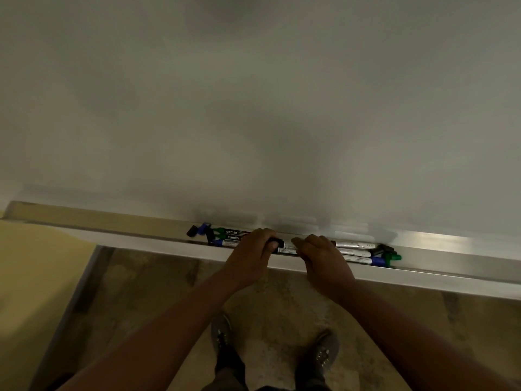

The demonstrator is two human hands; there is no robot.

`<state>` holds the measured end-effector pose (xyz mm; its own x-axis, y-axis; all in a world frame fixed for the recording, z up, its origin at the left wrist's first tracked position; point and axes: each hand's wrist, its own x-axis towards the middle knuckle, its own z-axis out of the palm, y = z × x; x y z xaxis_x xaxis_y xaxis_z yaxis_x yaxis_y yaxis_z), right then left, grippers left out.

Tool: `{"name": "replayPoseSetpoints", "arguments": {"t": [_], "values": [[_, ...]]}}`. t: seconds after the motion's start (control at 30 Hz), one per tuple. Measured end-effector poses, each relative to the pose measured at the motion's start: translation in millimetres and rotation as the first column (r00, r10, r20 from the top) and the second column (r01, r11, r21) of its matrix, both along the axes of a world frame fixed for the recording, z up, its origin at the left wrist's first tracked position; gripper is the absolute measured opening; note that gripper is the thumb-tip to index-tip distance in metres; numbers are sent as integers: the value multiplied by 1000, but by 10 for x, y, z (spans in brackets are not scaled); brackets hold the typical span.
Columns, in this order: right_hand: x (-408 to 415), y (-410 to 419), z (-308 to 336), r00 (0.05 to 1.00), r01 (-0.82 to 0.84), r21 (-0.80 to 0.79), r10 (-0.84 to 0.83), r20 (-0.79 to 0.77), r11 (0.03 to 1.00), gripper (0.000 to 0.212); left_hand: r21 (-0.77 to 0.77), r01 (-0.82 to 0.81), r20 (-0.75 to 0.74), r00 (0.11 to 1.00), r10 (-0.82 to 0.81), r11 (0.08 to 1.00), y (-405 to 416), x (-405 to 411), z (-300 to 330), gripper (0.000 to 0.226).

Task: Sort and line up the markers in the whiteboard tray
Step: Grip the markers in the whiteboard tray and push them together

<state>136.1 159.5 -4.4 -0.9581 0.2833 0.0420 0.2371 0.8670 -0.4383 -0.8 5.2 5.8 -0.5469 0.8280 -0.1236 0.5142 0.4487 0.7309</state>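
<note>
The left hand [251, 256] curls its fingers round a black-capped marker [279, 244] in the whiteboard tray [451, 273]; the right hand [321, 255] rests curled on the markers beside it, grip unclear. At nine o'clock lie three markers [232, 237] (two green, one blue); at three o'clock, three more [363, 252], plus loose caps [197, 230].
</note>
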Motion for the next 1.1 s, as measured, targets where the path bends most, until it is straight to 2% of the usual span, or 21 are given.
{"name": "replayPoseSetpoints", "arguments": {"t": [0.17, 0.43, 0.57, 0.7, 0.87, 0.97, 1.1], "values": [[-35, 65, -125, 1000, 10, 81, -8, -25, 997, 53, 0, 53, -108, 993, -52, 999, 47, -74, -75, 29], [-61, 78, -239, 988, 151, 85, -148, -39, 985, 48, -21, 11, -304, 953, -17, 1000, 155, -159, -99, 29], [29, 38, -350, 988, 155, 89, -154, -17, 984, 35, -49, 1, -343, 939, -18, 999, 182, -147, -157, 31], [26, 35, -411, 991, 101, 123, -111, 79, 987, 37, -116, 23, -389, 919, -67, 993, 233, -136, -226, 38], [5, 69, -437, 969, 73, 172, -110, 219, 982, 41, -124, 32, -432, 898, -83, 992, 235, -84, -330, 29], [8, 85, -454, 972, 65, 183, -104, 211, 981, 41, -81, 47, -406, 911, -76, 996, 234, -65, -383, 21], [-12, 87, -471, 980, 67, 164, -95, 174, 984, 29, -105, 190, -481, 849, -217, 976, 194, -2, -463, 14]]}}
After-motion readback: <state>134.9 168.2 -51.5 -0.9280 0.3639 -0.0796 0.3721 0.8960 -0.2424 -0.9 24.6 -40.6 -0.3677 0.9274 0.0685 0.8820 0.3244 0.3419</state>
